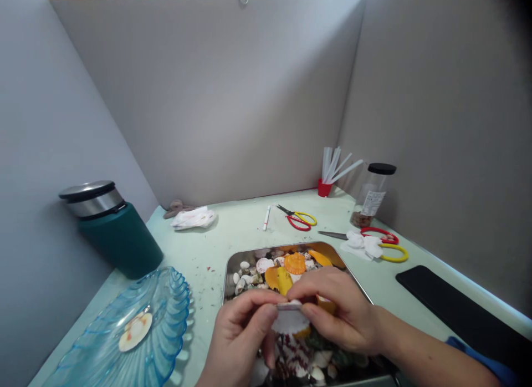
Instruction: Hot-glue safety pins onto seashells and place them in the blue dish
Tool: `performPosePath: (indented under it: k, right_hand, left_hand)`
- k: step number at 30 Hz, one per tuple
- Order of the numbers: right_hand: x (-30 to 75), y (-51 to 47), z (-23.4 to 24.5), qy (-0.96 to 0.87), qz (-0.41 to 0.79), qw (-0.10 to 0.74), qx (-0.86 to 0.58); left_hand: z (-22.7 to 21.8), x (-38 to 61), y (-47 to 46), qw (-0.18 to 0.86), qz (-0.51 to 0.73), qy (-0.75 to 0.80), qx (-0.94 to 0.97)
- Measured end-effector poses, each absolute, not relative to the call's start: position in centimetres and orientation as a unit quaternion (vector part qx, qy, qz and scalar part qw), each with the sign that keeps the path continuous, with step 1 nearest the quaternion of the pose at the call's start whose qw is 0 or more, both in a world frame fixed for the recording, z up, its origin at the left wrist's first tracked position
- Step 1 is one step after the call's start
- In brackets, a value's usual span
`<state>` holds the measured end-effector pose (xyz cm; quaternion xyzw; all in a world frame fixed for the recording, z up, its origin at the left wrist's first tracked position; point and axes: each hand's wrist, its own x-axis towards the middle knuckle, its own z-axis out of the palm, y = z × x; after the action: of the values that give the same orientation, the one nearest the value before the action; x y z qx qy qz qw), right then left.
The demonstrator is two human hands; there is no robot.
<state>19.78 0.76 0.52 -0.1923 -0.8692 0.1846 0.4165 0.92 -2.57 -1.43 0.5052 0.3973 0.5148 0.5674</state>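
My left hand (241, 334) and my right hand (338, 312) meet over a metal tray (229, 265) and together pinch a white scallop shell (290, 320) by its top edge. The fingers of both hands are closed on it. The tray beneath holds several shells, among them orange and yellow scallops (294, 263), small white ones (243, 276) and a red-and-white patterned one (296, 354). To the left, a blue glass shell-shaped dish (162, 320) holds one pale shell (135, 331).
A dark green jar with a steel lid (112, 232) stands at the left. Farther back lie a crumpled tissue (193, 218), a pen (266, 217), two pairs of scissors (299, 219) (384, 243), a red cup of white sticks (328, 179), a clear jar (374, 195). A black phone (453, 309) lies at the right. Grey partitions enclose the desk.
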Motion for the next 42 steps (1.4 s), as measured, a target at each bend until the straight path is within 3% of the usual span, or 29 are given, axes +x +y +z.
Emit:
performPosePath:
  k: [9, 19, 30, 42]
  right_hand:
    - [20.0, 0.9, 0.2, -0.861, 0.203, 0.414, -0.217]
    - [19.8, 1.1, -0.2, -0.829, 0.209, 0.455, -0.248]
    - [19.9, 1.0, 0.3, -0.865, 0.235, 0.382, -0.224]
    - [19.9, 1.0, 0.0, -0.858, 0.261, 0.377, -0.23]
  left_hand:
    - [-0.5, 2.0, -3.1, 0.602, 0.512, 0.419, 0.447]
    - [-0.7, 1.9, -2.5, 0.573, 0.541, 0.426, 0.445]
    - [-0.9, 1.4, -2.4, 0.592, 0.52, 0.43, 0.441]
    - [-1.1, 1.2, -2.3, 0.63, 0.482, 0.418, 0.443]
